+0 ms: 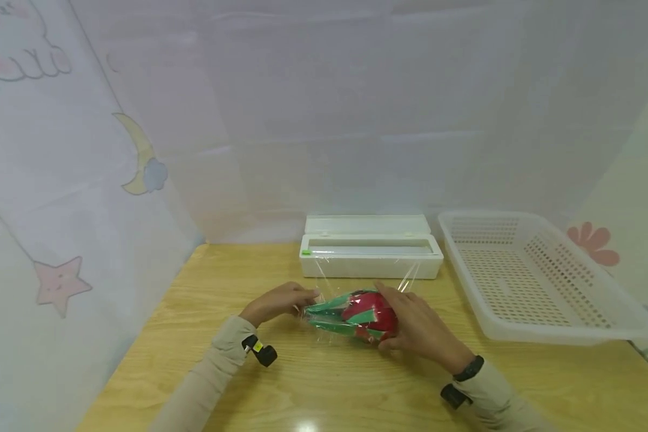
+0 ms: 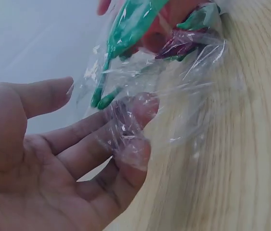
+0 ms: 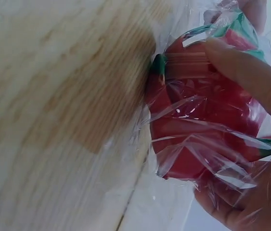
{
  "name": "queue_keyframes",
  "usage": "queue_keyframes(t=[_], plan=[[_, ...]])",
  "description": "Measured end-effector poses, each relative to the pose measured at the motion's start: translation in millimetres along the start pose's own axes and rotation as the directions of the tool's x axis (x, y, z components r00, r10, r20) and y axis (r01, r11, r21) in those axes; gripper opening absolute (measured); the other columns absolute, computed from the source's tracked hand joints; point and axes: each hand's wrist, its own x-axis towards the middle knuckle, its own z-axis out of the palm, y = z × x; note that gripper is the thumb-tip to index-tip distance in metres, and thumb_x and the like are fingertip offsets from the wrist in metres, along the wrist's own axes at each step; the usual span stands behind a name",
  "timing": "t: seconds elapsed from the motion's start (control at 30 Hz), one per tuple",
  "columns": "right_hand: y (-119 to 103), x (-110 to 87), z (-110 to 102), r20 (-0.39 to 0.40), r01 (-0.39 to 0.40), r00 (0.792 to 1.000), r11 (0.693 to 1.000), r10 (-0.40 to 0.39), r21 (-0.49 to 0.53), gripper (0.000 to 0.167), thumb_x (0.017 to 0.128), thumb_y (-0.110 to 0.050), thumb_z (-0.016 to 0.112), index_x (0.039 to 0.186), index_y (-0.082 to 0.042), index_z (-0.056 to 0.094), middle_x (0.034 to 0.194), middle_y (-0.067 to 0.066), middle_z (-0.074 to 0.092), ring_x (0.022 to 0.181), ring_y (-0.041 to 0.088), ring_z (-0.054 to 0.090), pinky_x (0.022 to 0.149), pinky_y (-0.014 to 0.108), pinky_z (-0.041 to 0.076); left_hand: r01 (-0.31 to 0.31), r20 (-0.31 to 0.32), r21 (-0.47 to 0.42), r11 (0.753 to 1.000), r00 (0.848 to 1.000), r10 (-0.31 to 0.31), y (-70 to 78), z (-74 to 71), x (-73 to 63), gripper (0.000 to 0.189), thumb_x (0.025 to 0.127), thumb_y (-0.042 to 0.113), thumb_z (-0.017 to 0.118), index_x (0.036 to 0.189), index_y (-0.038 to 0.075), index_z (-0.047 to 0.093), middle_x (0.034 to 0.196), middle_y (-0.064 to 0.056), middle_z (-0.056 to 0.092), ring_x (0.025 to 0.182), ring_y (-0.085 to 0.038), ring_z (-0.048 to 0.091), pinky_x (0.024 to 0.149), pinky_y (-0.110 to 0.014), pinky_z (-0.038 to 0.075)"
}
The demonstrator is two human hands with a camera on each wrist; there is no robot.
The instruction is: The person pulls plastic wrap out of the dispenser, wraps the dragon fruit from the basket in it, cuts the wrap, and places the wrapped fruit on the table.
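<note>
A red dragon fruit with green scales lies on its side at the middle of the table, covered by clear cling film. My right hand grips its rounded end through the film, thumb on one side and fingers on the other in the right wrist view. By the green tips at the other end is my left hand. Its loosely bent fingers touch the crumpled film, while the thumb stands apart from them. The film stretches back to a white dispenser box with its lid raised.
A white perforated plastic basket stands at the right of the wooden table. Behind the table hangs a pale cloth, and another cloth with a star borders the left side.
</note>
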Motion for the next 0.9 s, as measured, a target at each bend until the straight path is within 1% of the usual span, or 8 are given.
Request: queue_keyframes(t=[0.17, 0.3, 0.4, 0.5, 0.63, 0.67, 0.73, 0.9], plan=[[4, -0.9, 1, -0.025, -0.035, 0.999, 0.998, 0.036, 0.042, 0.124, 0.055, -0.038, 0.099, 0.153, -0.005, 0.031, 0.13, 0.015, 0.062, 0.113, 0.037, 0.059, 0.097, 0.057, 0.045, -0.086, -0.102, 0.029, 0.996, 0.991, 0.089, 2.9, -1.7, -9.7, 0.04, 0.105, 0.032, 0.051, 0.121, -0.002, 0.067, 0.113, -0.011, 0.07, 0.104, -0.023, 0.064, 0.095, -0.044, 0.05], [8, -3.5, 3, -0.041, -0.046, 0.998, 0.996, 0.049, 0.075, 0.118, 0.056, -0.04, 0.098, 0.148, 0.001, 0.038, 0.131, 0.017, 0.061, 0.117, 0.038, 0.058, 0.099, 0.06, 0.043, -0.206, -0.23, 0.181, 0.962, 0.942, 0.245, 8.4, 8.1, -19.4, 0.037, 0.104, 0.027, 0.056, 0.129, 0.0, 0.064, 0.13, -0.014, 0.064, 0.123, -0.033, 0.057, 0.104, -0.054, 0.043], [11, -6.4, 5, -0.049, -0.07, 0.996, 0.993, 0.075, 0.098, 0.113, 0.057, -0.041, 0.098, 0.146, 0.0, 0.042, 0.132, 0.018, 0.06, 0.121, 0.042, 0.053, 0.1, 0.063, 0.04, -0.311, -0.201, 0.365, 0.877, 0.894, 0.401, 14.0, 20.2, -25.1, 0.04, 0.1, 0.025, 0.063, 0.132, 0.002, 0.061, 0.136, -0.014, 0.06, 0.128, -0.036, 0.052, 0.104, -0.057, 0.042], [14, -7.8, 7, -0.047, -0.083, 0.995, 0.984, 0.092, 0.158, 0.109, 0.059, -0.039, 0.097, 0.145, -0.002, 0.042, 0.134, 0.018, 0.056, 0.125, 0.044, 0.047, 0.103, 0.064, 0.038, -0.362, -0.082, 0.55, 0.752, 0.874, 0.48, 18.6, 31.7, -27.7, 0.051, 0.094, 0.032, 0.071, 0.137, 0.007, 0.058, 0.136, -0.01, 0.059, 0.127, -0.03, 0.051, 0.103, -0.052, 0.043], [18, -9.3, 11, -0.01, -0.057, 0.998, 0.95, 0.063, 0.308, 0.108, 0.062, -0.029, 0.097, 0.147, -0.001, 0.038, 0.139, 0.021, 0.049, 0.13, 0.044, 0.045, 0.104, 0.063, 0.038, -0.35, 0.028, 0.715, 0.605, 0.879, 0.475, 17.6, 42.1, -27.8, 0.066, 0.087, 0.037, 0.079, 0.142, 0.009, 0.053, 0.134, -0.005, 0.06, 0.122, -0.023, 0.053, 0.102, -0.044, 0.045], [18, -9.6, 13, -0.002, -0.047, 0.999, 0.944, 0.05, 0.328, 0.108, 0.062, -0.027, 0.097, 0.148, -0.001, 0.037, 0.141, 0.021, 0.049, 0.13, 0.044, 0.045, 0.104, 0.063, 0.039, -0.341, 0.034, 0.736, 0.585, 0.881, 0.471, 16.5, 43.9, -28.3, 0.069, 0.086, 0.036, 0.08, 0.142, 0.008, 0.052, 0.134, -0.005, 0.06, 0.122, -0.024, 0.054, 0.103, -0.044, 0.045], [19, -10.0, 15, 0.009, -0.039, 0.999, 0.939, 0.039, 0.341, 0.109, 0.062, -0.025, 0.097, 0.15, -0.002, 0.036, 0.141, 0.02, 0.051, 0.129, 0.043, 0.048, 0.103, 0.062, 0.04, -0.316, 0.035, 0.762, 0.565, 0.891, 0.452, 12.1, 46.1, -28.8, 0.074, 0.085, 0.034, 0.082, 0.145, 0.007, 0.048, 0.136, -0.007, 0.06, 0.122, -0.025, 0.054, 0.104, -0.044, 0.044], [17, -9.9, 16, -0.019, -0.04, 0.999, 0.967, 0.046, 0.252, 0.106, 0.061, -0.027, 0.097, 0.147, -0.004, 0.041, 0.136, 0.018, 0.058, 0.121, 0.041, 0.054, 0.099, 0.063, 0.041, -0.275, 0.019, 0.782, 0.559, 0.907, 0.42, 2.4, 48.9, -27.7, 0.082, 0.084, 0.031, 0.082, 0.149, 0.005, 0.04, 0.135, -0.01, 0.06, 0.12, -0.026, 0.056, 0.106, -0.046, 0.041]])
